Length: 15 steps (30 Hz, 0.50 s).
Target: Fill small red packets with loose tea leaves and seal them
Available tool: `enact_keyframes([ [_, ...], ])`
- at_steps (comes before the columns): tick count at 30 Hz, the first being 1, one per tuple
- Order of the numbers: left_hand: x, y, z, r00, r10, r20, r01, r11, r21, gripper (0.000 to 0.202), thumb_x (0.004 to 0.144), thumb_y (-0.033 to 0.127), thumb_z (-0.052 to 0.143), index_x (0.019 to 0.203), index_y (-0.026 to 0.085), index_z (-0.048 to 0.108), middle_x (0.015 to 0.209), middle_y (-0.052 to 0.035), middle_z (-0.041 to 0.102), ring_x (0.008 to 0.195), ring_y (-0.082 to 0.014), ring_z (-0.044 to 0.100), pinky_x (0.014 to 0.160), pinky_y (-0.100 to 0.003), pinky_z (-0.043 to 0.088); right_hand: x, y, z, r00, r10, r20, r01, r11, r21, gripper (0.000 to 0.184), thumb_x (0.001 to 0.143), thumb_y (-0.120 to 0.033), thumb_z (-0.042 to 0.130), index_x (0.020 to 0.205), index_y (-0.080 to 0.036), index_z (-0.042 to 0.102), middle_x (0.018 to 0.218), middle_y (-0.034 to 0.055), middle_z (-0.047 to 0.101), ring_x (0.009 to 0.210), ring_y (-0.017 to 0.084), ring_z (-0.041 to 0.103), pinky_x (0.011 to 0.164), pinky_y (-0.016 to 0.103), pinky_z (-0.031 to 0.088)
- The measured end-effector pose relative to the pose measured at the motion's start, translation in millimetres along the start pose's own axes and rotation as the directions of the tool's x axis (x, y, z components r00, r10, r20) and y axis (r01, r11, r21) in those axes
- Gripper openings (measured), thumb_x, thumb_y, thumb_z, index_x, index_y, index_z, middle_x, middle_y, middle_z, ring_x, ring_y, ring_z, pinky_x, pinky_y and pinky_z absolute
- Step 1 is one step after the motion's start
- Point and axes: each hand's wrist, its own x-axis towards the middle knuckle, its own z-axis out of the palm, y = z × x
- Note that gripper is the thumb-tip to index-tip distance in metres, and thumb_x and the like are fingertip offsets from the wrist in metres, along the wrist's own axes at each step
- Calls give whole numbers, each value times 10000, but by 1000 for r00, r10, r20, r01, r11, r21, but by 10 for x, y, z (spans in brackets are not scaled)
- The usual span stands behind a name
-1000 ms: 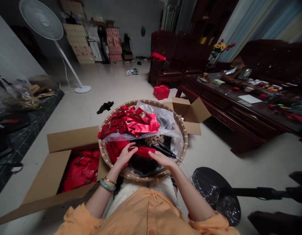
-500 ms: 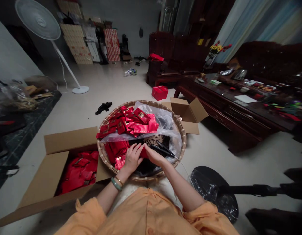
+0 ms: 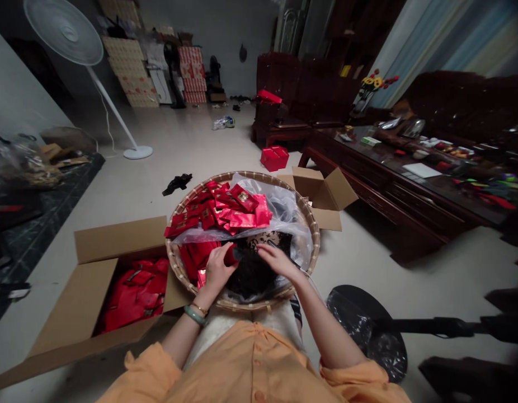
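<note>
A round woven basket rests on my lap. A heap of small red packets lies on clear plastic at its far side, and a dark pile of loose tea fills its near middle. My left hand is closed on a small red packet at the left edge of the dark pile. My right hand lies over the dark pile with its fingers bent down into it. More red packets are stacked in the basket beside my left hand.
An open cardboard box with red bags stands on the floor at my left. A smaller open box sits beyond the basket. A black round stand is at my right. A dark wooden table and a white fan stand further off.
A second ago both hands held a long red packet flat across the basket. They came together, and now the left hand grips a small red packet while the right hand reaches into the dark pile.
</note>
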Motion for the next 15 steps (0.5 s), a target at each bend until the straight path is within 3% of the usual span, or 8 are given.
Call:
enact_keyframes([
  [3,20,1,-26,998,-58,-39,57,998,-29,467,720,254,669,1168,212,543,1040,-63,636,963,-224,566,861,-379,482,-29,266,281,999,37,-40,-51,886,-461,828,681,-549,641,1376,-195,363,1446,169,309,1338,336,250,1064,518,167],
  [5,23,6,-46,995,-83,-53,82,996,-28,473,714,276,677,1164,213,547,1017,-65,638,956,-226,569,845,-375,487,-26,385,487,998,40,-50,-63,758,-649,970,649,-586,650,1426,-175,240,1490,197,165,1359,381,149,1048,566,124],
  [7,27,13,-67,993,-105,-61,104,994,-17,493,706,288,687,1171,208,544,1005,-70,637,947,-228,572,827,-370,494,16,417,637,998,-33,-57,-22,650,-760,1010,645,-625,628,1437,-173,197,1497,206,122,1356,395,136,1034,575,126],
  [9,33,23,-88,989,-125,-74,125,992,-4,508,699,295,694,1175,204,542,996,-73,635,930,-227,577,808,-362,500,92,379,713,992,-120,-28,46,577,-816,942,671,-640,591,1424,-196,239,1488,196,172,1327,387,211,1010,548,193],
  [11,40,29,-102,987,-136,-84,137,991,6,511,696,299,695,1175,207,543,994,-75,632,914,-225,580,791,-354,504,179,316,733,985,-172,22,112,532,-839,784,720,-623,546,1366,-219,359,1421,176,329,1239,355,346,951,495,289],
  [13,45,26,-108,988,-133,-82,135,991,10,510,696,297,694,1176,211,543,986,-73,633,904,-224,583,775,-347,507,244,269,725,981,-185,60,147,503,-852,597,770,-582,508,1245,-219,503,1250,149,504,1110,309,445,872,433,353],
  [15,45,12,-103,989,-127,-74,129,992,11,511,697,290,690,1179,212,538,971,-69,635,898,-226,585,769,-348,509,270,258,705,981,-184,56,140,481,-865,485,794,-551,492,1130,-212,580,1084,125,569,1015,278,475,816,392,374],
])
